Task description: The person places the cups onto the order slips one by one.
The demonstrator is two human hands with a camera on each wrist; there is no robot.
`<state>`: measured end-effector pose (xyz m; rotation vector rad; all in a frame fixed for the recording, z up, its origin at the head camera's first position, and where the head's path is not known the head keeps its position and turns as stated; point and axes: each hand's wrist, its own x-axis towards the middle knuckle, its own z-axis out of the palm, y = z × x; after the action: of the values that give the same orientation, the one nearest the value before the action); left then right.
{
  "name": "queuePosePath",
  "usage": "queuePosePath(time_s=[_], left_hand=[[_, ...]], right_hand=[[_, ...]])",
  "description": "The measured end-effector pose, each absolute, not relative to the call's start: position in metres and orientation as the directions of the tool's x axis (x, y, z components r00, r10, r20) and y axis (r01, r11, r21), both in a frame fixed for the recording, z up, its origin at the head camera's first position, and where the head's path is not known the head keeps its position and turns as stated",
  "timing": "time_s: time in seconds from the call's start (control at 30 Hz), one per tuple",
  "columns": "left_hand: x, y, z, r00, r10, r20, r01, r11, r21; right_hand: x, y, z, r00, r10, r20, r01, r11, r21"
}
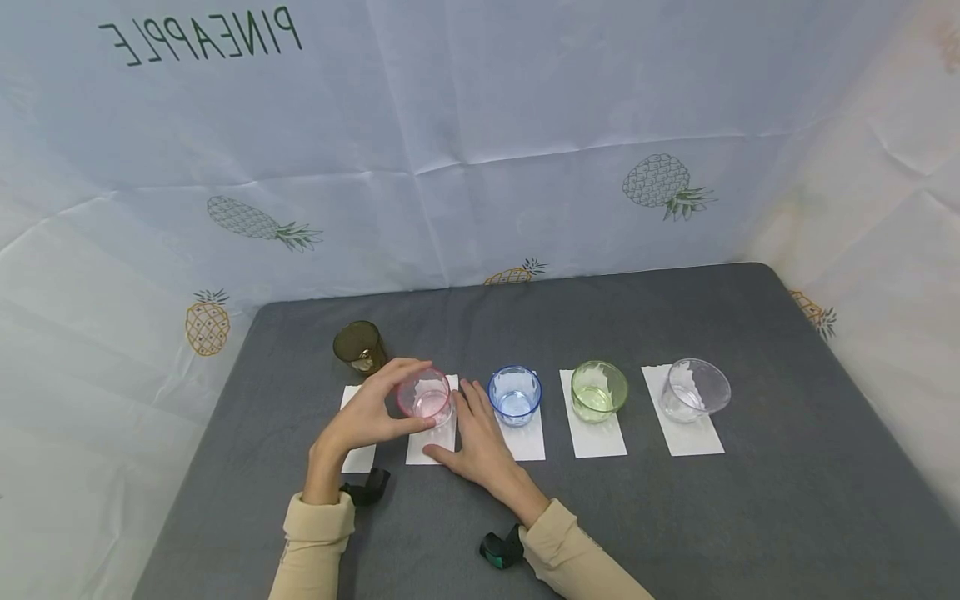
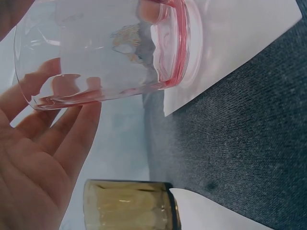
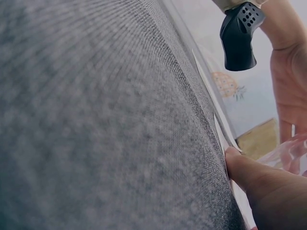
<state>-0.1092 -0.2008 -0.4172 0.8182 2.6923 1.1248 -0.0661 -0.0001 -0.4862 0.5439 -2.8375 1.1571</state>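
Observation:
A clear glass cup with a pink rim (image 1: 425, 398) stands over a white paper sheet (image 1: 429, 454). My left hand (image 1: 363, 415) grips it from the left, its thumb in front and its fingers round the far side. Against the right side lies my right hand (image 1: 482, 446), fingers straight and thumb stretched toward the front of the sheet. In the left wrist view the pink cup (image 2: 105, 52) is upright, with its base at the paper. Whether the right fingertips touch the cup cannot be told.
A brown glass cup (image 1: 358, 343) stands at the back left, behind another paper sheet (image 1: 358, 460). Rightward in a row are a blue cup (image 1: 515, 400), a green cup (image 1: 598, 392) and a colourless cup (image 1: 693, 392), each on white paper. A grey cloth (image 1: 480, 325) covers the table.

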Motion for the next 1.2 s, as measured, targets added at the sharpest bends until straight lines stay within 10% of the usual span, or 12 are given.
queuePosePath(time_s=[1.2], left_hand=[[-0.1072, -0.2022, -0.4274, -0.862, 0.501, 0.079, 0.391, 0.556, 0.733]], right_hand=[[-0.066, -0.0006, -0.4859, -0.943, -0.309, 0.122, -0.304, 0.656, -0.691]])
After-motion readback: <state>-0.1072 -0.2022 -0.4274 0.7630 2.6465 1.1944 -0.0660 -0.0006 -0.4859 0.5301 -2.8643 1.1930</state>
